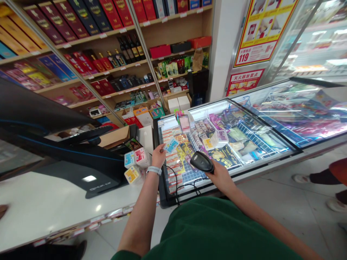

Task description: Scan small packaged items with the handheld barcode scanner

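Observation:
My left hand (158,156), with a pale watch on its wrist, pinches a small clear pack with a blue label (171,145) above the left end of the glass-topped freezer. In my right hand (221,176) is a black handheld barcode scanner (201,161), its head pointing up and left toward that pack. The scanner's black cable (176,180) loops over the freezer's near corner. Left of my left hand, similar packs with a blue label (129,159), a red label (140,156) and a yellow label (132,174) stand together on the counter.
A yellow-labelled pack (208,144) and a purple-labelled pack (222,136) lie on the freezer glass (260,119). A large black monitor (89,159) stands on the white counter (32,202). Shelves with boxes and bottles (130,47) rise behind. Another person's shoes (301,178) show at right.

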`<action>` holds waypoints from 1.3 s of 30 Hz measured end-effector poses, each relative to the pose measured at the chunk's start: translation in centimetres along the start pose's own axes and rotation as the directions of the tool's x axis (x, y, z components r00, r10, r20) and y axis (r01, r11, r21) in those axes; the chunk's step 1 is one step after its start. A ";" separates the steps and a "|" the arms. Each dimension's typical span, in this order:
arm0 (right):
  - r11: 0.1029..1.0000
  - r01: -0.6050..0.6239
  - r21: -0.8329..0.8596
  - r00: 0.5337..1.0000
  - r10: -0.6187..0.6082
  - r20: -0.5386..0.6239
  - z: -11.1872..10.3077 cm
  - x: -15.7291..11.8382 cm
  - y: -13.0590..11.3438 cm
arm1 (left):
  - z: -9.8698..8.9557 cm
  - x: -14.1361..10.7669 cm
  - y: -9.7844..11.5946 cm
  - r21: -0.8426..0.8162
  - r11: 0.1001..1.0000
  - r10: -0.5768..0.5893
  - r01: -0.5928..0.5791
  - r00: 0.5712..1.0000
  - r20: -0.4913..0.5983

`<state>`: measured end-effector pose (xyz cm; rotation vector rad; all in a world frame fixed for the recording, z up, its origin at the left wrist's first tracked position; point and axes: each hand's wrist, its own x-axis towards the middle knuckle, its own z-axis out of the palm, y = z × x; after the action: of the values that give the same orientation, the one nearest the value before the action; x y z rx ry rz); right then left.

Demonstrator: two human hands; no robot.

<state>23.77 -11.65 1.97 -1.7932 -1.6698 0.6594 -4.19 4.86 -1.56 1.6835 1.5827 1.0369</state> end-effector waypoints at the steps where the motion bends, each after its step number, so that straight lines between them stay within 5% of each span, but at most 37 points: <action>1: 1.000 0.001 -0.003 1.000 -0.001 -0.002 0.0 0.0 0.0 | 0.0 0.0 -0.1 -0.001 1.000 0.000 0.000 1.000 0.002; 39: 1.000 -0.014 0.008 1.000 0.014 0.010 -0.1 0.0 -0.4 | 0.1 -0.1 0.4 -0.059 0.997 -0.056 0.056 0.998 0.006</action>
<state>23.56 -11.61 2.33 -1.8001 -1.6603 0.6816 -3.90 4.76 -1.29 1.5919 1.5724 1.0412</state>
